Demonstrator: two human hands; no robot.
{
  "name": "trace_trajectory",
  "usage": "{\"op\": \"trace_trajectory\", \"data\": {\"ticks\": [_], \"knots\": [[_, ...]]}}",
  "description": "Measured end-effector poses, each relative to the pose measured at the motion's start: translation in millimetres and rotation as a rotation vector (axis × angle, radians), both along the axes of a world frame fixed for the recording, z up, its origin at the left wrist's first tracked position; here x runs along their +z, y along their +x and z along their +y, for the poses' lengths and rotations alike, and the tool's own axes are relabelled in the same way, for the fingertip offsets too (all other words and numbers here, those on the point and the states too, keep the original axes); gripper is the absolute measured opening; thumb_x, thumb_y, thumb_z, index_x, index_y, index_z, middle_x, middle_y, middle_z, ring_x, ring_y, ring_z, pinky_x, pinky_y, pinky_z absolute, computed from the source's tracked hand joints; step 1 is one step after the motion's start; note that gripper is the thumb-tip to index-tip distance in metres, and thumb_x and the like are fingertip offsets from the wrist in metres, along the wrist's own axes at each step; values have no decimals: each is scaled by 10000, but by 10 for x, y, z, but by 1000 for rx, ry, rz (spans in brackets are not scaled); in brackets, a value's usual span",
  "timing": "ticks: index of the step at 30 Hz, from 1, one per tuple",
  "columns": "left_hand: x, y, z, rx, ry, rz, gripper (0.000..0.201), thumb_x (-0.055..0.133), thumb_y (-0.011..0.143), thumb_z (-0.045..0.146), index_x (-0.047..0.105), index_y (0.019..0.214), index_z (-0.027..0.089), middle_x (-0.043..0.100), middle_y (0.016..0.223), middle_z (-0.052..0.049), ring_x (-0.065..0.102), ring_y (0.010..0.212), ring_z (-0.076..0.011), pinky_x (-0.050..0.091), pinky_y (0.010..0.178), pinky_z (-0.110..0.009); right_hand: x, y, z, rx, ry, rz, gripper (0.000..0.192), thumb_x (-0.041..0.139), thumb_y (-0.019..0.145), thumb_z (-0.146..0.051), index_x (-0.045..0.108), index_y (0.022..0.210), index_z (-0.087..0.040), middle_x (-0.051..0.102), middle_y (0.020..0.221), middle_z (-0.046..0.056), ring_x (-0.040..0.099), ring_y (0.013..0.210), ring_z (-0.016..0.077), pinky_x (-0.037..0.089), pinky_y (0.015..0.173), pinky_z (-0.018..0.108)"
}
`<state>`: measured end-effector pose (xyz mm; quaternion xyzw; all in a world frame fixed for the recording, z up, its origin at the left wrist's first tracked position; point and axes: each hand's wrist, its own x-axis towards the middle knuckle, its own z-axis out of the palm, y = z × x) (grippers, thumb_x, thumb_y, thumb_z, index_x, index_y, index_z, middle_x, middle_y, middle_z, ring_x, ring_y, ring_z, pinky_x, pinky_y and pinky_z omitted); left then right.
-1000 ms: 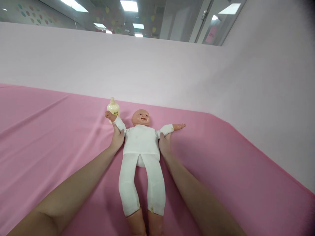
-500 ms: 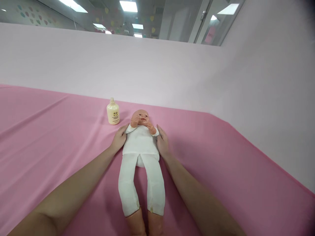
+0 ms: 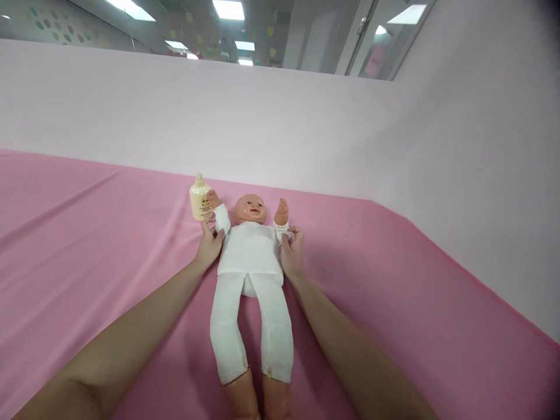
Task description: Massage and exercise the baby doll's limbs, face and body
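A baby doll (image 3: pixel 250 251) with a white cloth body lies on its back, head away from me. Both its arms are raised, one at each side of its head. My left hand (image 3: pixel 210 244) is closed on the doll's arm at the left, by the white sleeve. At the other side, my right hand (image 3: pixel 291 248) pinches the doll's right-side arm below the wrist. Just behind my left fingers stands a cream-coloured bottle (image 3: pixel 200 201) with a printed label; the doll's hand partly covers it.
A pink sheet (image 3: pixel 109 245) with some creases covers the surface under the doll. A white wall (image 3: pixel 262 122) rises at the back and continues round the right side. Above it is a window (image 3: pixel 262 35) with ceiling lights showing.
The doll's arms have swung outward from in front of its face to the sides of its head. My fingers have closed round the arms. The bottle stays put.
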<state>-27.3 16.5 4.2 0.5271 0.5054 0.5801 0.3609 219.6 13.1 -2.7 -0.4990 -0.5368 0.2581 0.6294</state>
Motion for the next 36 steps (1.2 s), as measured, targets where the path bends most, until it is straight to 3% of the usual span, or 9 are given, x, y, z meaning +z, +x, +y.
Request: {"op": "trace_trajectory", "data": {"ticks": [7,13,20,28,33,36], "knots": [[-15,-21,17,35,40,73,338,552,896,285,449,1216,252,572,1319,-85,630,1051,-192,504,946,-393,14,0,19,-79,49,-115,309,449,932,-406,524,1175,-231,560,1224,95,528,1176,236,444,1025,427],[-60,-39,57,27,62,136,390,551,897,293,541,1282,228,589,1320,-99,618,1117,-218,493,1018,-415,11,-3,19,-57,10,-184,397,384,967,-404,546,1284,-229,546,1334,117,481,1269,245,394,1096,457],[-82,-62,59,117,27,340,460,529,906,297,581,1350,188,553,1384,-155,544,1276,-276,417,1121,-467,-49,7,65,-52,-109,-242,506,425,912,-362,539,1383,-217,508,1387,126,422,1356,251,326,1176,445],[-22,-70,49,157,-10,541,479,498,900,310,629,1339,169,651,1302,-163,580,1196,-333,404,1095,-548,-7,10,58,-124,-246,-438,540,411,861,-353,603,1327,-162,542,1367,173,393,1368,337,267,1171,525],[18,-64,25,142,-34,530,473,502,885,296,620,1327,176,691,1213,-140,614,1118,-323,444,1040,-525,40,37,49,-133,-319,-505,473,396,885,-388,665,1190,-146,600,1281,206,476,1285,374,337,1102,538],[28,-62,10,92,-85,460,486,492,890,280,555,1365,197,698,1164,-117,640,1048,-296,471,996,-502,56,42,31,-96,-330,-435,471,362,919,-425,669,1189,-190,657,1223,170,537,1230,366,344,1086,551]]}}
